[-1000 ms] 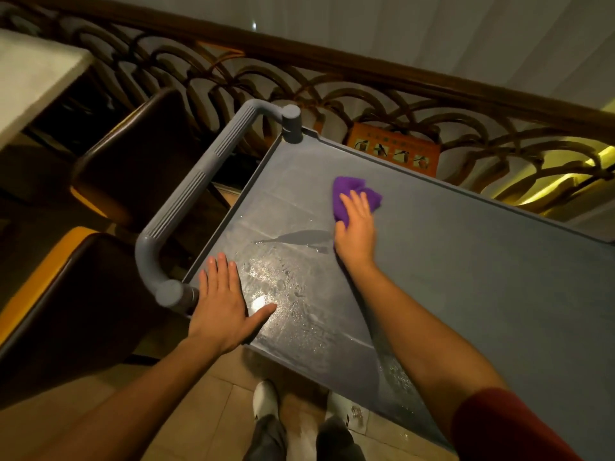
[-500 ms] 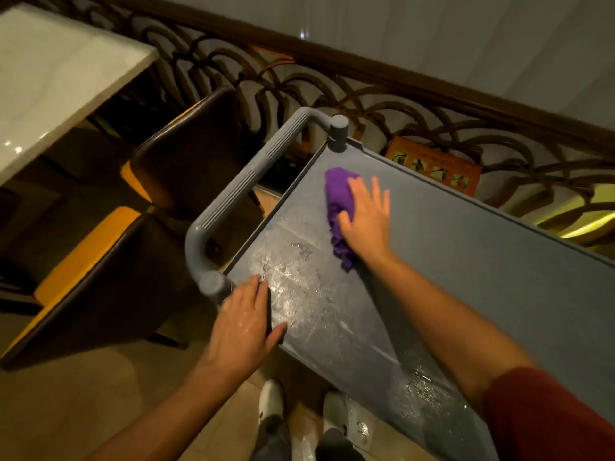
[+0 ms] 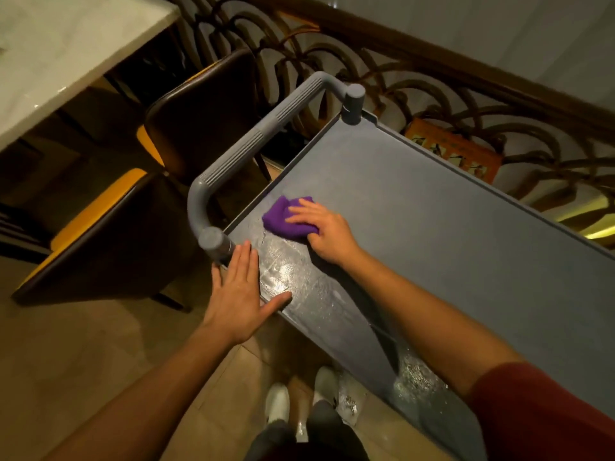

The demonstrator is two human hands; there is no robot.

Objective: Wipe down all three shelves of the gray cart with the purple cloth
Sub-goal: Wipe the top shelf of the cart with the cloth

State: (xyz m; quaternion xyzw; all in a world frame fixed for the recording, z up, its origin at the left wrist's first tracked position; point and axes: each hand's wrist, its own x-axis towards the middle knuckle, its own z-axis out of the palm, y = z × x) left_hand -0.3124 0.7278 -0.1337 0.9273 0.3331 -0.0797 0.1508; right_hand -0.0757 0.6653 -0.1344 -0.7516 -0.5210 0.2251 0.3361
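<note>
Top shelf (image 3: 432,227) still wet: my flat right hand (image 3: 327,232) presses the purple cloth (image 3: 283,219), left hand (image 3: 241,291) spread bracing; next, wipe the wet patch (image 3: 286,271).

Crumpled purple cloth (image 3: 287,217) on gray cart's (image 3: 432,234) top shelf

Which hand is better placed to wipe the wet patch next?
Right. The right hand presses the purple cloth on the top shelf beside the wet patch; the left hand lies flat on the shelf corner, without cloth.
</note>
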